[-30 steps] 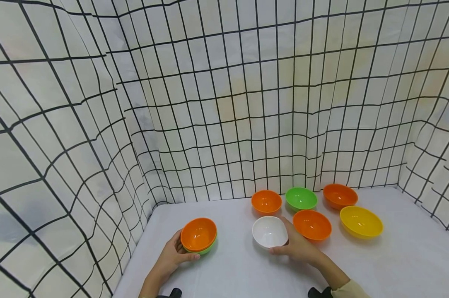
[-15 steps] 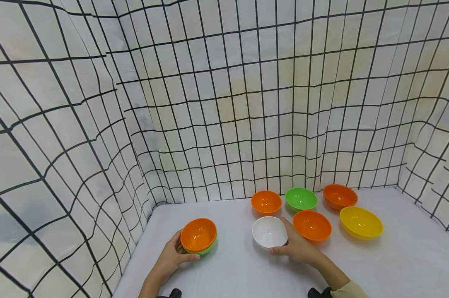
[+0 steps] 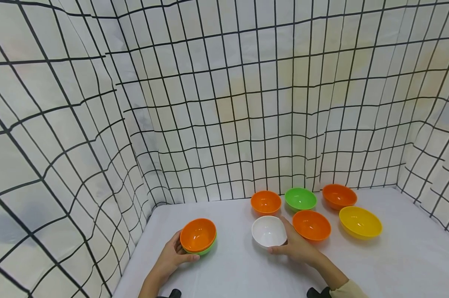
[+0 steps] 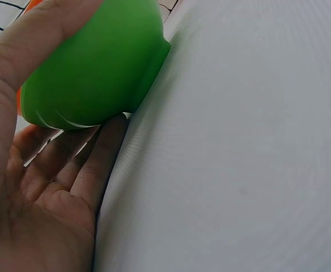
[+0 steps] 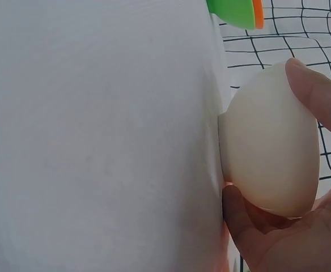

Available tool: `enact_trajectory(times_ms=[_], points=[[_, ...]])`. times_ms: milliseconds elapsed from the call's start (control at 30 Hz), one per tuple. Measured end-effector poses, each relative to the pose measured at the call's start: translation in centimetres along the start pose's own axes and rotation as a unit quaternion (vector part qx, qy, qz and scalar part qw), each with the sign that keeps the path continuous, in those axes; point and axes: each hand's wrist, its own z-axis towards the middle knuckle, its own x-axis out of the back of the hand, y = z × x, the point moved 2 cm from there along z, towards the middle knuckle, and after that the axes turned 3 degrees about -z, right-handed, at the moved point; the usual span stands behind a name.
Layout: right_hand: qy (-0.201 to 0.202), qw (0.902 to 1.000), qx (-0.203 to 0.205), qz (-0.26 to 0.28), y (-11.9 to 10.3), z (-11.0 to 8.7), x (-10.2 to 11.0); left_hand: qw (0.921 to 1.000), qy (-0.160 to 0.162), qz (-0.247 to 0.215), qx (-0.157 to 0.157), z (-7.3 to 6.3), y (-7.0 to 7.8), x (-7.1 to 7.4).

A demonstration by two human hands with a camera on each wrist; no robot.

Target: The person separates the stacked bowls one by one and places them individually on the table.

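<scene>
At the left of the table in the head view, an orange bowl (image 3: 198, 234) sits nested in a green bowl (image 4: 92, 68). My left hand (image 3: 170, 257) holds this stack from the left, thumb on the near side and fingers behind. The green bowl's base rests on the cloth in the left wrist view. Right of the middle, my right hand (image 3: 298, 247) grips a white bowl (image 3: 268, 231) by its right side. The right wrist view shows the thumb near the white bowl's rim and fingers low against its wall, with its base on the cloth.
Behind and right of the white bowl stand an orange bowl (image 3: 266, 203), a green bowl (image 3: 300, 199), another orange bowl (image 3: 339, 196), a nearer orange bowl (image 3: 311, 225) and a yellow bowl (image 3: 360, 222). White cloth covers the table (image 3: 232, 269); grid-patterned curtains (image 3: 224, 124) enclose it.
</scene>
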Motion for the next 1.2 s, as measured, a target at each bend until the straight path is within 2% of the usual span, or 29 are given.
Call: enact_trajectory(times_ms=[467, 733, 1000, 1200], points=[[0.005, 0.9997, -0.016, -0.016, -0.5, -0.2, -0.1, 0.9999, -0.007, -0.009, -0.008, 0.0, -0.2, 0.1], [0.008, 0.9987, -0.023, -0.045, -0.7, -0.2, 0.3, 0.9999, -0.005, -0.009, -0.006, 0.0, -0.1, 0.1], [-0.015, 0.9977, -0.025, -0.061, -2.0, -1.2, 1.0, 0.9999, -0.005, -0.010, -0.007, 0.0, -0.3, 0.1], [-0.038, 0.9964, -0.008, -0.076, -2.9, -2.1, 1.8, 0.9999, -0.005, -0.009, -0.007, 0.1, -0.2, 0.1]])
